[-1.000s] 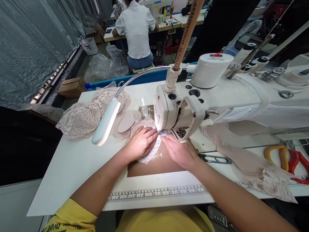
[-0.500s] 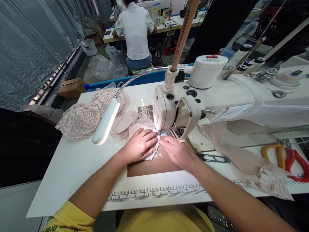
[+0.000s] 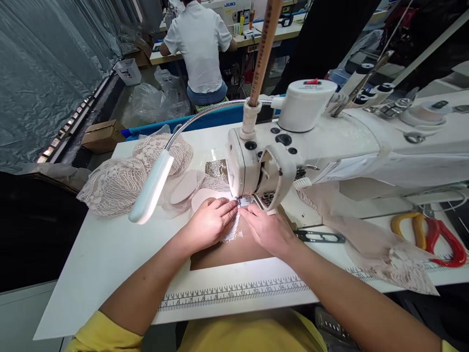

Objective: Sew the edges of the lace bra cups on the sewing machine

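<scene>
Both hands down on the work, neither closed round anything. Left hand [image 3: 210, 222] lies palm down, fingers loosely bent, pressing the lace piece [image 3: 231, 230] flat to the table [image 3: 102, 254]. Right hand [image 3: 268, 230] also palm down, fingertips at the lace edge just by the presser foot [image 3: 244, 201]; I cannot tell whether they pinch it or only press.

Lace piece: mostly hidden under my left hand. The visible strip shows between the two hands, long axis running from the presser foot toward me, slanting a little left. Far end sits at the foot; near end lies on the brown patch [image 3: 227, 253] of the tabletop.

Around:
- Sewing machine head [image 3: 256, 164] directly above and beyond the fingertips, blocking my view of the needle.
- Gooseneck lamp [image 3: 149, 188] hangs left of the left hand, over the pale pads [image 3: 185, 186].
- Heap of lace [image 3: 117, 183] far left, well apart.
- Thread snips [image 3: 318, 237] just right of my right wrist.
- Beige fabric strip [image 3: 370, 242] trailing right; scissors [image 3: 428, 232] beyond it.
- Printed ruler [image 3: 234, 293] along the near edge.
- Another person [image 3: 200, 44] seated at a far table, back turned.
</scene>
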`<control>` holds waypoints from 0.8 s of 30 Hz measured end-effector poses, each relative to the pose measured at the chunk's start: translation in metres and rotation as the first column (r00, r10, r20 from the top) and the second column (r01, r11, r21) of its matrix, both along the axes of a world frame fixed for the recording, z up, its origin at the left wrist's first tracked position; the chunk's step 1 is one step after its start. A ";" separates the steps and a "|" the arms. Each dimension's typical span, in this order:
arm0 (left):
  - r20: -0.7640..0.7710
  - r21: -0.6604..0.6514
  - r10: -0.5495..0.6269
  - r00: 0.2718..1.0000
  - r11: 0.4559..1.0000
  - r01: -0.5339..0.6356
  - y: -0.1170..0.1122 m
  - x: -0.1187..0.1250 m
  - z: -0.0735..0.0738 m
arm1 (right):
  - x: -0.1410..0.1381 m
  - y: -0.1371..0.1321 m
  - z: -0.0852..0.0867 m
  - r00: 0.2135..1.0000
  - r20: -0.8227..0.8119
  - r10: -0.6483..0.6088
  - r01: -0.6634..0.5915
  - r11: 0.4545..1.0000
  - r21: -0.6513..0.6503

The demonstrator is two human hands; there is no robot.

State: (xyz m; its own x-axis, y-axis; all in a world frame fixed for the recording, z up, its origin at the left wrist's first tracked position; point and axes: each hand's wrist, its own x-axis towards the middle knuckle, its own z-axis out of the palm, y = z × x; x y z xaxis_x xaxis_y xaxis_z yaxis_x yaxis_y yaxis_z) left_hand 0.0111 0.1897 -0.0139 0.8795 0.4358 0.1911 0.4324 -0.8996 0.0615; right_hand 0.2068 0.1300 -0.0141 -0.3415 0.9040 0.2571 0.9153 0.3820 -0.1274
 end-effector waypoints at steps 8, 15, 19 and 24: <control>0.015 -0.056 -0.005 1.000 0.998 0.006 0.001 0.002 0.009 | 0.000 0.000 0.002 1.000 0.003 -0.026 0.026 0.999 -0.046; -0.010 -0.074 0.025 1.000 0.997 -0.026 0.005 0.001 0.011 | 0.006 0.001 0.000 0.998 -0.064 0.025 -0.024 1.000 0.003; -0.007 -0.078 0.039 0.999 0.996 -0.040 0.006 0.000 0.010 | 0.012 -0.003 -0.001 0.986 -0.129 0.107 -0.104 0.994 0.027; 0.010 -0.075 0.041 0.999 0.996 -0.040 0.005 0.000 0.008 | 0.016 -0.008 -0.004 0.976 -0.156 0.152 -0.144 0.988 0.062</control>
State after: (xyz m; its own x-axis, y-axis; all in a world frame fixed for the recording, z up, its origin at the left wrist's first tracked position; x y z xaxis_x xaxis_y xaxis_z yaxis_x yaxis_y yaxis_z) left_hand 0.0116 0.1942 -0.0056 0.8588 0.4845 0.1667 0.4671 -0.8740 0.1336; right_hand 0.2224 0.1217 -0.0181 -0.4215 0.8313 0.3624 0.8177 0.5212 -0.2445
